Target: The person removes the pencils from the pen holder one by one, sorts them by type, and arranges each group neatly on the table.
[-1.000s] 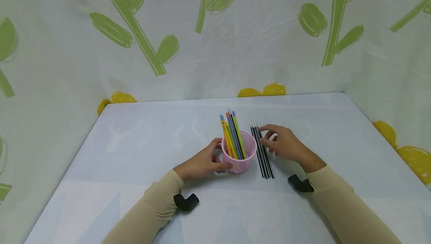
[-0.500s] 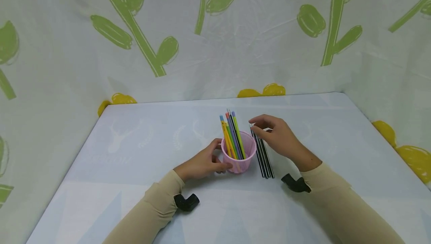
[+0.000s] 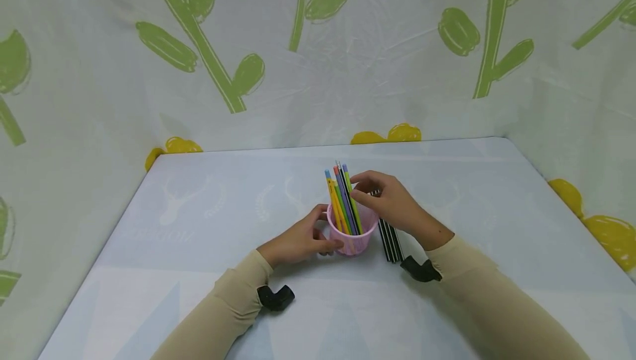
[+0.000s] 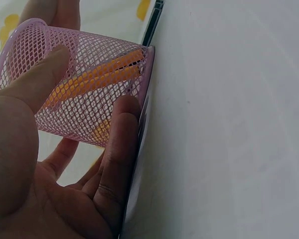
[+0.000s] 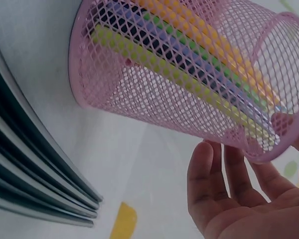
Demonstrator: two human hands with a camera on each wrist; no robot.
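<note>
A pink mesh pencil cup [image 3: 351, 245] stands upright on the table, holding several pencils in yellow, green, lavender, black and lime. My left hand [image 3: 298, 241] grips the cup from its left side, thumb in front and fingers curled round the wall, as the left wrist view also shows. At the cup's upper right is my right hand [image 3: 385, 197]. Its thumb and forefinger stand apart, with the fingertips right at the lime pencil [image 3: 354, 205]. Several black pencils [image 3: 390, 241] lie side by side just right of the cup, their far ends partly hidden by the right hand.
The pale printed table [image 3: 199, 294] extends around the hands. Behind it hangs a white cloth backdrop [image 3: 372, 73] with green leaves and yellow shapes. Each sleeved wrist carries a black camera mount [image 3: 275, 298].
My right hand has moved left, from over the black pencils to the pencils in the cup. The left hand and the cup have stayed in place.
</note>
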